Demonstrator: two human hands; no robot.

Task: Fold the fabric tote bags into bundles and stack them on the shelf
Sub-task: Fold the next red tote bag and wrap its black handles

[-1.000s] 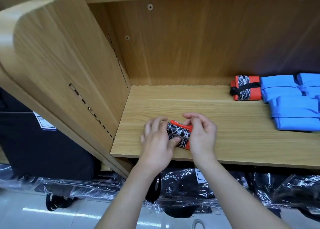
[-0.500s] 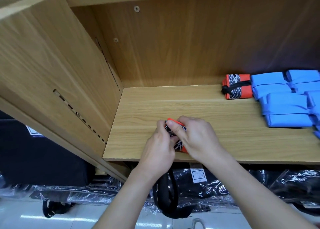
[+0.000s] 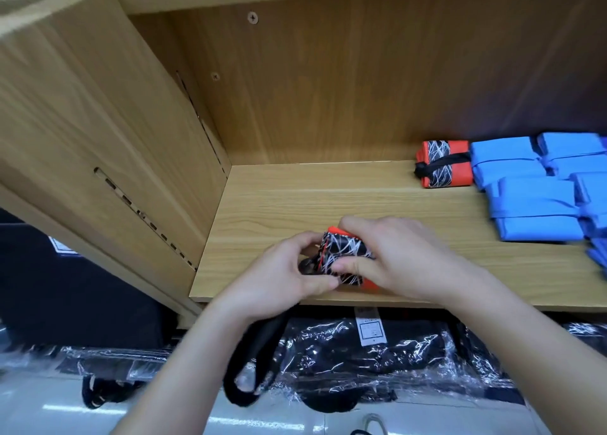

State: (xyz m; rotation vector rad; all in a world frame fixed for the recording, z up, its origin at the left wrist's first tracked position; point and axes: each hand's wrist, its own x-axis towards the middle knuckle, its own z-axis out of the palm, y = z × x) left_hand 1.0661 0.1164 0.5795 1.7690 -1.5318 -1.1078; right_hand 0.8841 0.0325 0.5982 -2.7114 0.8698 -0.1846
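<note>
A folded orange tote bag with a black-and-white scribble print [image 3: 341, 254] lies near the front edge of the wooden shelf [image 3: 295, 198]. My right hand [image 3: 397, 257] grips it from the right, thumb across the front and fingers over the top. My left hand [image 3: 282, 270] holds its left end, fingers curled at a black strap. A black strap loop [image 3: 253, 365] hangs below the shelf edge under my left wrist. A tied orange printed bundle [image 3: 443, 163] stands at the back right, beside several blue bundles [image 3: 532, 188].
The shelf's side panel [image 3: 108, 132] rises on the left and the back wall [image 3: 345, 83] lies behind. Below the shelf, black bags wrapped in clear plastic [image 3: 361, 355] lie on the pale floor [image 3: 39, 415].
The orange bundle has been raised and turned between both hands. My right hand has closed further over it. The black strap loop now hangs lower beneath the shelf edge.
</note>
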